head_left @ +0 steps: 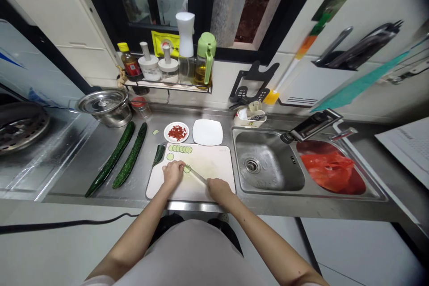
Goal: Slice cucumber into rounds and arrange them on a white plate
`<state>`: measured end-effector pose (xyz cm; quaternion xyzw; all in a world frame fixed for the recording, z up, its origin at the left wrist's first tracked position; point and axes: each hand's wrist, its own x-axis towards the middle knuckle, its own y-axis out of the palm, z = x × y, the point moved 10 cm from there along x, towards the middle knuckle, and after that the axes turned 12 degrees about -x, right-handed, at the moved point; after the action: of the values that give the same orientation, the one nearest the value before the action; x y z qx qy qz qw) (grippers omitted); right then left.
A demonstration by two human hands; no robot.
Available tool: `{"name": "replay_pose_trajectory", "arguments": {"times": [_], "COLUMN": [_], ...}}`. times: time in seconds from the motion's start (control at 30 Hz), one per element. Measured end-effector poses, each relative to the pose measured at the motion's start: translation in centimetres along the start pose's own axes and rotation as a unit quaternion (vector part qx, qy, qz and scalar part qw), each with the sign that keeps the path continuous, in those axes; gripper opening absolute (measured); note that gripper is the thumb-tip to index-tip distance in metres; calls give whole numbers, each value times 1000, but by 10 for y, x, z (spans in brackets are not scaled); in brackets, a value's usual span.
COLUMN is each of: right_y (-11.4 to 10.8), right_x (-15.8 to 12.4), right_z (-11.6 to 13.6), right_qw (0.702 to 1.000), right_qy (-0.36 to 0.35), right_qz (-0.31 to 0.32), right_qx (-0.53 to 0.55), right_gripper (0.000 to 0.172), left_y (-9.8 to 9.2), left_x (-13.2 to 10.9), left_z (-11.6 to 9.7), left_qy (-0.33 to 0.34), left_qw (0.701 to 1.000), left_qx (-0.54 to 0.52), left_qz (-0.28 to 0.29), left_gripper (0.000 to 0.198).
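Note:
My right hand (219, 191) is closed around the handle of a kitchen knife (197, 176), its blade pointing up and left over the white cutting board (214, 161). At the blade's tip is a thin cucumber slice (187, 169). My left hand (173, 173) has its fingers pinched together at the slice's left edge. A row of cucumber slices (180, 149) overlaps along the board's upper left, with a single slice (170, 157) below it. A dark green cucumber piece (159, 154) rests by the board's left edge.
Two whole cucumbers (130, 155) lie on the steel counter at left. Behind the board are a plate of chopped red bits (177, 132) and a white square plate (208, 132). The sink (268, 161) is at right. A lidded pot (107, 105) stands back left, near a bottle rack (167, 86).

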<state>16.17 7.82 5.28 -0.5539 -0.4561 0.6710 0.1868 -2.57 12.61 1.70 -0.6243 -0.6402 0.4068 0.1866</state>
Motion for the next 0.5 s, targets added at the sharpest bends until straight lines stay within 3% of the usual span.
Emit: {"name": "replay_pose_trajectory", "arguments": {"times": [0.5], "right_y": [14], "right_x": [-14], "right_z": [-12], "right_qw": [1000], "right_qy": [14], "right_qz": [21], "right_qx": [13], "right_gripper": [31], "left_y": [7], "left_x": [-1], "left_z": [-3], "left_qy": [-12], "left_qw": [1000], "left_qx": [18], "left_qz": [8], "left_gripper": [21]}}
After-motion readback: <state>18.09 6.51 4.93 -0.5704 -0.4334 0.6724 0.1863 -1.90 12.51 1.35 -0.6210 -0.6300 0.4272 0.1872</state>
